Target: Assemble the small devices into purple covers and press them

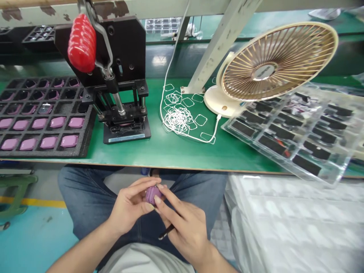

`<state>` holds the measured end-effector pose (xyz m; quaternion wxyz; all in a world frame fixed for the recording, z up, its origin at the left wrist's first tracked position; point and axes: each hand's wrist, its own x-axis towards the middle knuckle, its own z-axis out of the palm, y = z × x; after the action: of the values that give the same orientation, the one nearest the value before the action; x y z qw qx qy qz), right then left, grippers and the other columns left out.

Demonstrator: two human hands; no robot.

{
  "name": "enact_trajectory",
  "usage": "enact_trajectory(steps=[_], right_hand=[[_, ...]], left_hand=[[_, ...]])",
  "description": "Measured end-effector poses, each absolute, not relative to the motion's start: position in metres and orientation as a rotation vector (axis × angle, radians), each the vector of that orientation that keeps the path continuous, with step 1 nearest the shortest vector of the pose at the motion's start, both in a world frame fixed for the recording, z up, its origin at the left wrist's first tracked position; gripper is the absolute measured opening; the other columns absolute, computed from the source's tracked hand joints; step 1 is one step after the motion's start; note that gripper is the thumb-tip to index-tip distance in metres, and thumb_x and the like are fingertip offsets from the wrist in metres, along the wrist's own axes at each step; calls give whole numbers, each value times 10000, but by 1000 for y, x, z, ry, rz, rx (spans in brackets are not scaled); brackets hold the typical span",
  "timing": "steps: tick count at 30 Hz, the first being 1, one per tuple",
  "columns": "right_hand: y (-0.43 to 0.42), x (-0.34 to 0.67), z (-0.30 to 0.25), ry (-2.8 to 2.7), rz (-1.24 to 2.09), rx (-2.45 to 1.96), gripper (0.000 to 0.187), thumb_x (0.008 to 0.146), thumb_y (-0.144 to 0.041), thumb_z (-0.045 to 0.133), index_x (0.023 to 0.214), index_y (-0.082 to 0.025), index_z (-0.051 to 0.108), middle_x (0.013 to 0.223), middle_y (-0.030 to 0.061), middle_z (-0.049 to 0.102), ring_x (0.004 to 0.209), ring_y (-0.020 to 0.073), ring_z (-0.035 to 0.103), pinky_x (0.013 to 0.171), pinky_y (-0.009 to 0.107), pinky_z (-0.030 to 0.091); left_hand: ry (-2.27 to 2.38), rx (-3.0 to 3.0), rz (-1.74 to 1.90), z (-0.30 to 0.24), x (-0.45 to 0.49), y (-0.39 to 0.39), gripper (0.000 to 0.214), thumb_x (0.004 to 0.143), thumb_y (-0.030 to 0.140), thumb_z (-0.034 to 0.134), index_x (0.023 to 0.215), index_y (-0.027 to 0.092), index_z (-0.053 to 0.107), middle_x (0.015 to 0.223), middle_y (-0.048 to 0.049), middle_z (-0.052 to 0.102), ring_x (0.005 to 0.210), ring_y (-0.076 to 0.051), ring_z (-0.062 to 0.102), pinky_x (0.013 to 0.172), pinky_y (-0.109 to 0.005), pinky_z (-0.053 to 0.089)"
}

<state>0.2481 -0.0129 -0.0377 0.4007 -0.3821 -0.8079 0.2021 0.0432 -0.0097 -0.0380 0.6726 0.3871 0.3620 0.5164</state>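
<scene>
Both hands have a closed grip on a small purple casing (153, 195), held above the lap in front of the worktop (133, 155): the left hand (127, 208) pinches one side, the right hand (187, 223) the other. A thin black tool (166, 232) is also tucked in the right hand's grip. Beyond, a lever press (122, 104) stands between a foam tray (86, 142) of purple casings and loose white ring gaskets (179, 119).

The case (153, 195) looks smooth plastic, the red handle (82, 45) glossy, the tray (82, 145) matt foam.
</scene>
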Motion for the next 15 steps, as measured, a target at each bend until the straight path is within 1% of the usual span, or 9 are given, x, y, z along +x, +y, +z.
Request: enact_trajectory(steps=[2,4,6,7,9,10,12,15], right_hand=[[-12,245,-40,-2051,460,-975,535,1015,-20,615,1497,-251,627,1509,139,625,1047,229,784,758,337,627],[-8,240,-40,-2026,437,-976,471,1030,-36,634,1456,-237,639,1477,141,651,1081,221,775,795,316,627],[-3,234,-36,-1967,478,-1011,385,1046,-121,687,1416,-217,636,1401,144,691,1130,230,755,861,315,633],[0,232,-34,-1928,527,-1048,343,1052,-186,707,1386,-208,633,1336,142,711,1126,236,750,877,324,633],[5,231,-28,-1884,653,-1106,265,1065,-308,696,1299,-199,636,1180,121,718,1030,233,747,817,324,625],[8,231,-25,-1898,715,-1115,228,1075,-347,670,1250,-203,640,1109,102,708,962,221,737,756,309,603],[12,233,-21,-1987,798,-1072,156,1103,-364,607,1135,-216,643,980,57,686,823,183,691,639,273,503],[16,234,-21,-2074,819,-950,174,1128,-330,562,1004,-218,612,816,0,630,666,142,587,593,280,366]], left_hand=[[828,856,1178,-36,47,-11,472,931,339,831,1393,289,742,1549,-144,607,1416,-373,591,1207,-516,480],[929,805,1209,-36,52,-13,431,952,355,810,1374,287,754,1498,-127,651,1357,-323,643,1176,-431,511],[1041,724,1238,-36,54,-15,337,975,335,787,1310,290,791,1336,-99,752,1216,-245,723,1084,-324,561],[1065,690,1245,-36,54,-15,293,987,313,774,1277,295,806,1251,-86,789,1131,-214,754,1036,-293,579],[1034,682,1264,-37,52,-15,259,985,270,775,1238,300,823,1140,-72,824,1022,-189,780,982,-280,600],[1001,707,1277,-37,50,-14,261,972,249,789,1225,299,828,1114,-69,828,1003,-187,782,973,-282,604],[933,772,1293,-37,46,-13,269,951,215,808,1209,288,834,1108,-69,824,1019,-192,775,971,-286,605],[845,842,1308,-35,41,-9,256,949,197,807,1191,273,840,1082,-72,814,1034,-187,759,948,-276,606]])
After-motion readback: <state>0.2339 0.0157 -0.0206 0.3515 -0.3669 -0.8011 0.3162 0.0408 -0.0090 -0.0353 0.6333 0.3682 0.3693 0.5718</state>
